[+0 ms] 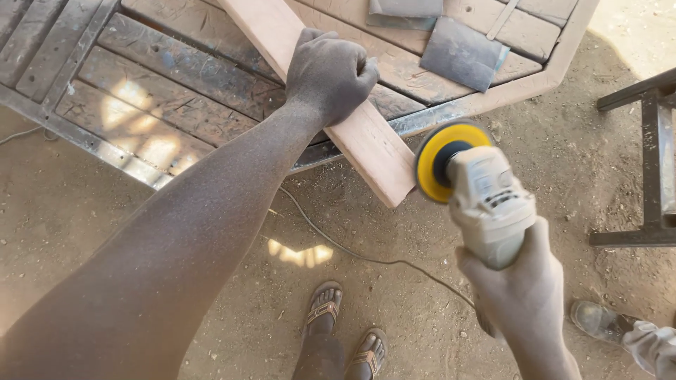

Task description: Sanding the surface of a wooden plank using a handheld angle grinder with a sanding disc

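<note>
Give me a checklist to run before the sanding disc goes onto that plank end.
1. Left hand pressing the wooden plank down: ok.
2. Right hand gripping the angle grinder: ok.
3. Yellow sanding disc beside the plank end: ok; touching: cannot tell.
4. Power cord away from the disc: ok.
5. Sandalled feet protected: not ok.
6. Plank clamped: not ok, hand-held only.

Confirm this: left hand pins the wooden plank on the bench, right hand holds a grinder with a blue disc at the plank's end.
Wrong on one point: the head view shows the disc is yellow, not blue. The left hand does pin the plank on the bench, and the right hand holds the grinder at its end.
</note>
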